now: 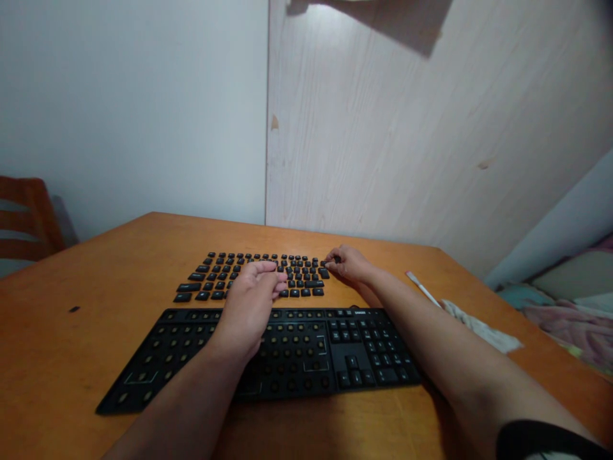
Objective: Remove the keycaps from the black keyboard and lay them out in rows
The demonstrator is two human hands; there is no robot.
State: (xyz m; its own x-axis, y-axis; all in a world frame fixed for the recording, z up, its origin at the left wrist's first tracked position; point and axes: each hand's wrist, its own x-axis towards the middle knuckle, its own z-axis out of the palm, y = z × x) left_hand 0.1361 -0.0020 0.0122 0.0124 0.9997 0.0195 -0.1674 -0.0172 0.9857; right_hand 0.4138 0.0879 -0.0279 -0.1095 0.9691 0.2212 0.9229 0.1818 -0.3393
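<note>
In the head view, our left hand [251, 291] is half open, fingers loosely curled over the black keycaps [189, 287], and looks unloaded. Our right hand [353, 263] is nearly closed at their right end; we cannot tell whether it grips one. The keycaps look light, stiff and slick, best pinched by their sides. Nearer us than both hands, the keyboard [345, 351] lies partly hidden under our left forearm. A slim white-handled tool [424, 289] and cloth [481, 327] lie right of our right hand.
</note>
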